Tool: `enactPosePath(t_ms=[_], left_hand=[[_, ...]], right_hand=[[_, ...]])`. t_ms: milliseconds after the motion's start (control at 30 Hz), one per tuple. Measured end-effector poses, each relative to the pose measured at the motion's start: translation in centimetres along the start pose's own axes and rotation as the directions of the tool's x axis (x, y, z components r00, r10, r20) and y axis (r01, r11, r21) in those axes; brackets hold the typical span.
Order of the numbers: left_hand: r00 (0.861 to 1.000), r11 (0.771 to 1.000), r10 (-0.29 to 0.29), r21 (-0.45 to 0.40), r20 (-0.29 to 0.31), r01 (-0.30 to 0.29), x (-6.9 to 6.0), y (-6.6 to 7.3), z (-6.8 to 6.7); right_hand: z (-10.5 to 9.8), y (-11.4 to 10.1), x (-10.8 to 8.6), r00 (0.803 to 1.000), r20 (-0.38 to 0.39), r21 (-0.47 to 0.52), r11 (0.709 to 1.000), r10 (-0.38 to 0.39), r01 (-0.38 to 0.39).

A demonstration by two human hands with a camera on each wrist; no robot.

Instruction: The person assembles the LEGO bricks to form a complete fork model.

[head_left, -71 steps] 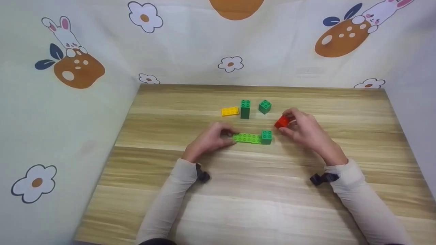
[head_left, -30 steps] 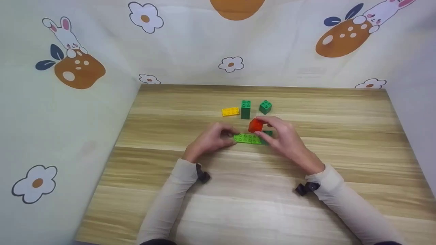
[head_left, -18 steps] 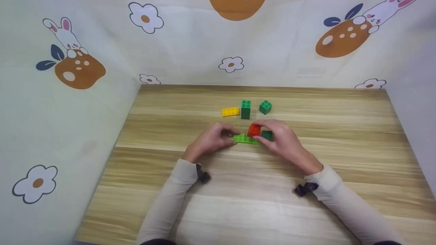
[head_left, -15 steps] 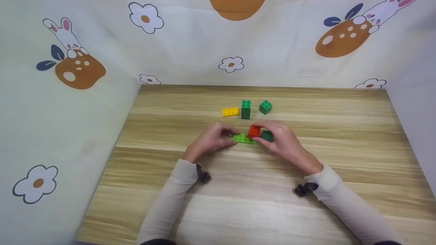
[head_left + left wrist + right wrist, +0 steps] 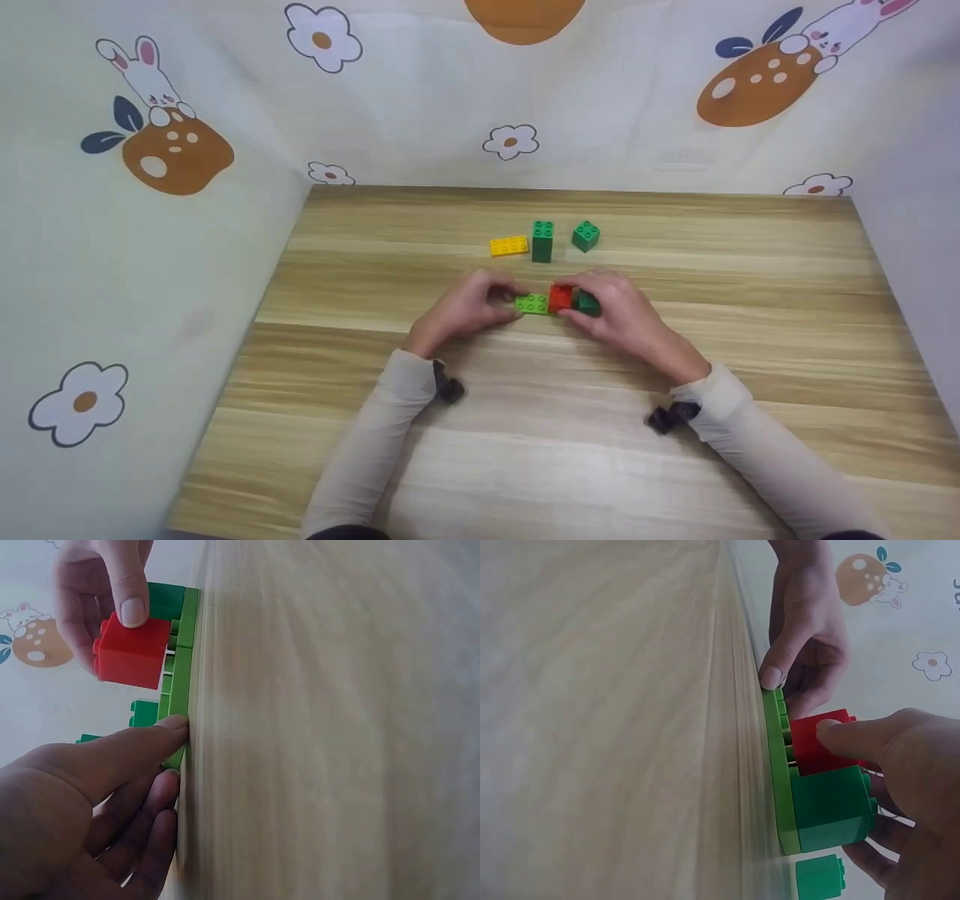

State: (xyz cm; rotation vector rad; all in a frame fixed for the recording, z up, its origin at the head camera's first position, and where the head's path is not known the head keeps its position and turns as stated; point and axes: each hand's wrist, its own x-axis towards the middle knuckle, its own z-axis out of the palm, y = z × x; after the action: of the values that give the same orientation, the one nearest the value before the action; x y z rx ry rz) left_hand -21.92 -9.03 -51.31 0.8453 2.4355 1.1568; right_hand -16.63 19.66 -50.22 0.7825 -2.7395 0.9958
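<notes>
My left hand (image 5: pixel 469 307) pinches the left end of a light-green strip of studded plates (image 5: pixel 531 304) lying on the table; a seam in it shows in the left wrist view. The right hand (image 5: pixel 626 311) holds a red brick (image 5: pixel 560 298) between thumb and fingers, over the strip's studs. A thin gap between red brick (image 5: pixel 131 656) and strip (image 5: pixel 178 690) is visible in the left wrist view. Beside the red one, a dark green brick (image 5: pixel 832 808) stands on the strip's right end, partly covered by the right hand in the head view.
Behind the strip lie a flat yellow plate (image 5: pixel 509 245), a tall green block (image 5: pixel 542 244) and a small green brick (image 5: pixel 586 235) turned at an angle. Patterned cloth walls (image 5: pixel 420 97) enclose the wooden table (image 5: pixel 525 450) at the back and sides.
My right hand has brought the red brick leftward from the table on the right, then lowered it to the strip beside the green brick. The left hand has kept its place.
</notes>
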Motion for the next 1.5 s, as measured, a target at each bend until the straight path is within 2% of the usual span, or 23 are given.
enactPosePath(t_ms=[500,833,1000,1167,1400,1500], left_hand=[[0.999,0.999,-0.035,0.004,0.014,0.035,-0.09,0.26,-0.04],[1.0,1.0,-0.009,0.011,-0.016,0.009,0.01,0.06,0.05],[1.0,1.0,-0.019,0.002,-0.006,0.019,-0.07,0.06,0.06],[1.0,1.0,-0.024,-0.003,-0.008,0.023,-0.13,0.19,0.09],[1.0,1.0,-0.016,-0.002,0.007,0.016,0.07,0.27,0.25],[1.0,1.0,-0.025,0.001,0.004,0.025,0.05,0.4,0.22]], right_hand=[[0.03,0.16,0.1,1.0,0.021,0.021,1.0,0.014,-0.014],[-0.24,0.38,0.37,0.999,0.04,0.051,0.998,0.024,-0.026],[-0.17,0.19,0.39,0.999,0.044,0.02,0.999,0.031,-0.032],[-0.19,-0.11,0.61,0.997,0.073,-0.008,1.0,0.03,-0.029],[-0.71,0.14,0.87,0.99,0.12,0.015,0.997,0.072,-0.075],[-0.77,0.32,0.94,0.989,0.132,0.02,0.997,0.067,-0.07]])
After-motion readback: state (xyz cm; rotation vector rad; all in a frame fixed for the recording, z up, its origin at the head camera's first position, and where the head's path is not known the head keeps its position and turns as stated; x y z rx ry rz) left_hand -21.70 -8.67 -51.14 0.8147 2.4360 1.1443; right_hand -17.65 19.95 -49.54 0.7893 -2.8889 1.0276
